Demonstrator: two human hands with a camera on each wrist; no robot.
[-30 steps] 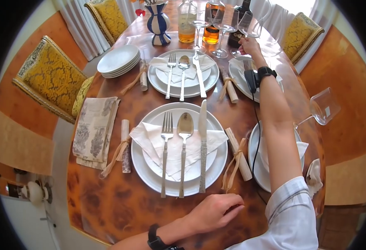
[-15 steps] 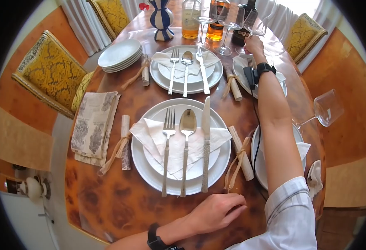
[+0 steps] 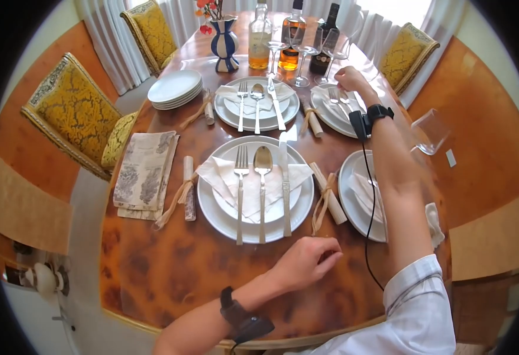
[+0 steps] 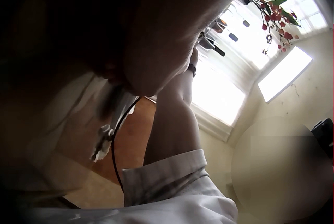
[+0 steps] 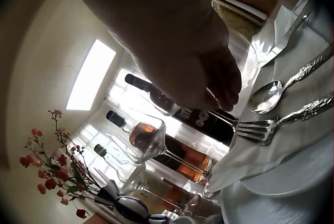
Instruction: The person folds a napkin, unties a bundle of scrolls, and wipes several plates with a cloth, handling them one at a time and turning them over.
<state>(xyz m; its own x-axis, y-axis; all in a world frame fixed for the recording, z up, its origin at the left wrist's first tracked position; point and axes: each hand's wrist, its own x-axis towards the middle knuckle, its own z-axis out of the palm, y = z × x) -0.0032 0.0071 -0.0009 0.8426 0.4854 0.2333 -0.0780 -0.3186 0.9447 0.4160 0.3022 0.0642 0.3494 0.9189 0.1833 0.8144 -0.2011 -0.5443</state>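
Observation:
At the far right of the table, my right hand (image 3: 354, 80) is beside the stem of a clear wine glass (image 3: 342, 47), its fingers loosely bent and apparently clear of it. In the right wrist view the fingers (image 5: 229, 91) hang near the glass stem (image 5: 223, 116), above a fork (image 5: 261, 130) and a spoon (image 5: 266, 98) on a white napkin. My left hand (image 3: 306, 260) hovers or rests at the near edge, fingers loosely curled and holding nothing, just below the nearest plate (image 3: 206, 204). It is a dark, close shape in the left wrist view.
Two more wine glasses stand by three bottles (image 3: 290, 44) and a striped vase (image 3: 224, 47). Another glass (image 3: 431, 131) is at the right edge. Stacked plates (image 3: 175, 87) and folded printed napkins (image 3: 146, 171) lie left. Tied bundles (image 3: 327, 195) flank the settings. A black cable hangs from the right wrist.
The head view has shifted. My right hand has drawn back slightly from the glass stem it held and sits to its right. My left hand keeps its loose curl.

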